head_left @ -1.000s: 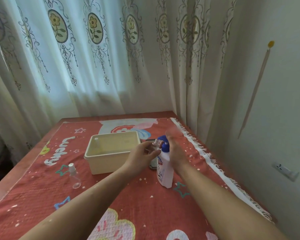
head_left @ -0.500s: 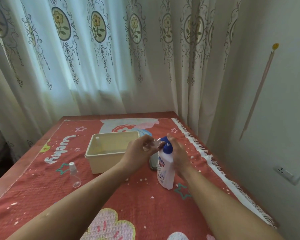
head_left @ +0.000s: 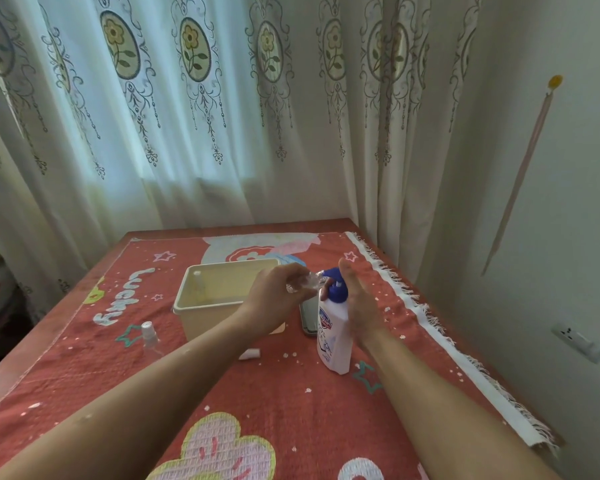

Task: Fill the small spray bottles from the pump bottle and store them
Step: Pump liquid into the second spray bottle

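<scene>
Our left hand (head_left: 274, 296) grips a spray bottle (head_left: 303, 287); right hand (head_left: 359, 306), fingers straight, beside the pump bottle (head_left: 333, 341); red cloth (head_left: 274, 396), curtains (head_left: 222, 140).

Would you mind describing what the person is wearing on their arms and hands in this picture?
Nothing worn shows. The left hand and right hand are bare: no gloves, rings or watch visible. The left forearm and right forearm are uncovered down to the picture's edge, so no sleeve appears. A few small pale flecks dot the left forearm.
</scene>
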`<state>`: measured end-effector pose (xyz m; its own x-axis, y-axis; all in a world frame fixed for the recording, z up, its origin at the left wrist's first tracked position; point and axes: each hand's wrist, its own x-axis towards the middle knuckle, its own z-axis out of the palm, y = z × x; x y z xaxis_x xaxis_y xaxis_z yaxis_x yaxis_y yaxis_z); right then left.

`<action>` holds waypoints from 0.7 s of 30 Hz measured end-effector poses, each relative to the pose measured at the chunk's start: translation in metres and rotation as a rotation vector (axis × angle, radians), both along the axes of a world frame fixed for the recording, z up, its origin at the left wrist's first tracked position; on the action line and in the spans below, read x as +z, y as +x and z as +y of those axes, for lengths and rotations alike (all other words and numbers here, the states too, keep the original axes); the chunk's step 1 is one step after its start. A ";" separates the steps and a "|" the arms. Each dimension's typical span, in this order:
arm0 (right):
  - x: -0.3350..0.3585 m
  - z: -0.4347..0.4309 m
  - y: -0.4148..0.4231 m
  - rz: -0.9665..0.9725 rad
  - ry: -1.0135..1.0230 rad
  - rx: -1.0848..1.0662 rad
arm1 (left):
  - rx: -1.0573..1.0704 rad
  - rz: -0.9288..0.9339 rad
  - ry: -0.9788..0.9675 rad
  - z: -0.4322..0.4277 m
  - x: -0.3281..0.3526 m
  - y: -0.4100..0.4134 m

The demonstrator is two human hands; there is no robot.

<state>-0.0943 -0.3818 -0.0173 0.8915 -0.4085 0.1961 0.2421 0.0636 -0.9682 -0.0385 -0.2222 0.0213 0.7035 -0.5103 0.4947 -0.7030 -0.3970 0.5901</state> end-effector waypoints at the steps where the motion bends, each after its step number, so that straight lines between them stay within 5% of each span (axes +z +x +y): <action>1: 0.001 0.000 0.000 0.007 -0.004 0.004 | -0.001 -0.002 0.002 0.000 0.002 0.000; 21: -0.005 0.001 0.002 -0.002 -0.042 -0.052 | 0.018 0.089 -0.085 -0.004 -0.022 -0.004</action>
<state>-0.0922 -0.3809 -0.0219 0.8689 -0.4456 0.2158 0.2459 0.0100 -0.9693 -0.0430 -0.2261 -0.0012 0.7550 -0.4564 0.4708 -0.6397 -0.3548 0.6819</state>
